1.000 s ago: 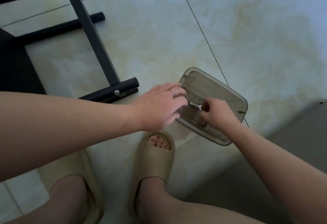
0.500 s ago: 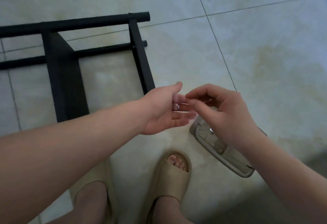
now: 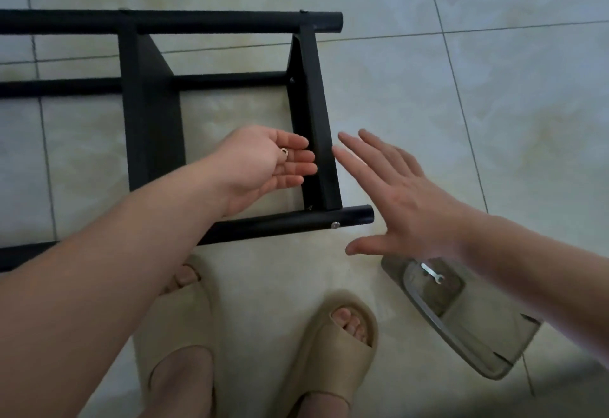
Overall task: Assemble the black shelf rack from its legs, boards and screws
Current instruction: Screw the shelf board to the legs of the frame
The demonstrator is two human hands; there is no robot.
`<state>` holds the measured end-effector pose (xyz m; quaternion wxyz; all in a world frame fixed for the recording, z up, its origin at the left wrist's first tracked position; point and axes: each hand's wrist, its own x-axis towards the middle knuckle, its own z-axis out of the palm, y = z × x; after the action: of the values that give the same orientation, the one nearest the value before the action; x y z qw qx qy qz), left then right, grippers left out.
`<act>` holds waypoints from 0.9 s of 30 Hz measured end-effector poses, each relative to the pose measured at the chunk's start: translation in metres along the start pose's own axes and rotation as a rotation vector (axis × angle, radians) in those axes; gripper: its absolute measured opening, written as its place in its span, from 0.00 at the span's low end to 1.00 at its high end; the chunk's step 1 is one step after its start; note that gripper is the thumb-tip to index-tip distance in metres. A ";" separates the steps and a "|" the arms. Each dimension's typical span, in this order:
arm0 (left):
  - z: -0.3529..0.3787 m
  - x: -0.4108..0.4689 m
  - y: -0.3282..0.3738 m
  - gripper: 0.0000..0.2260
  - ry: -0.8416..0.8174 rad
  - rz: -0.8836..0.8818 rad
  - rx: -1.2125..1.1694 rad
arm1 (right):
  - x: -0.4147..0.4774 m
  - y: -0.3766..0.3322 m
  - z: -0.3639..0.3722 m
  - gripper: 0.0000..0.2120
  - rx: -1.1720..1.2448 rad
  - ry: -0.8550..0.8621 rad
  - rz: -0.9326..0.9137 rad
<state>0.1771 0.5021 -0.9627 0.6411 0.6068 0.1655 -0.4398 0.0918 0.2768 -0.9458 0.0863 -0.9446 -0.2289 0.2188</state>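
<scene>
Head view, washer (image 3: 283,152) on upturned left grip (image 3: 262,162)

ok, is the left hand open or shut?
Open: the left hand lies palm up with fingers nearly straight, a small metal ring resting loose on them.

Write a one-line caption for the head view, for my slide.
Left hand carries a small metal ring beside the black rack frame; right hand spread open; wrench in the tray.
</scene>
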 end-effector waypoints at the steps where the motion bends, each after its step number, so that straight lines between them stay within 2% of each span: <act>1: 0.000 0.005 -0.004 0.16 0.004 0.006 0.079 | 0.007 0.001 0.003 0.58 -0.044 -0.012 -0.029; 7: 0.015 0.018 -0.029 0.14 -0.146 -0.002 0.486 | 0.034 0.003 0.014 0.53 -0.139 0.007 -0.107; 10: 0.017 0.018 -0.028 0.14 -0.205 0.018 0.597 | 0.035 0.005 0.017 0.52 -0.180 0.052 -0.140; 17: 0.012 0.014 -0.036 0.10 -0.255 0.006 0.651 | 0.052 -0.005 0.013 0.67 -0.231 0.048 -0.156; 27: 0.004 0.013 -0.046 0.08 -0.237 -0.021 0.550 | 0.054 -0.009 0.026 0.65 -0.189 0.100 -0.163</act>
<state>0.1482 0.4995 -1.0010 0.4626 0.7004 -0.0296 -0.5427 0.1197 0.3118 -0.9865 0.0259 -0.9365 -0.3199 0.1412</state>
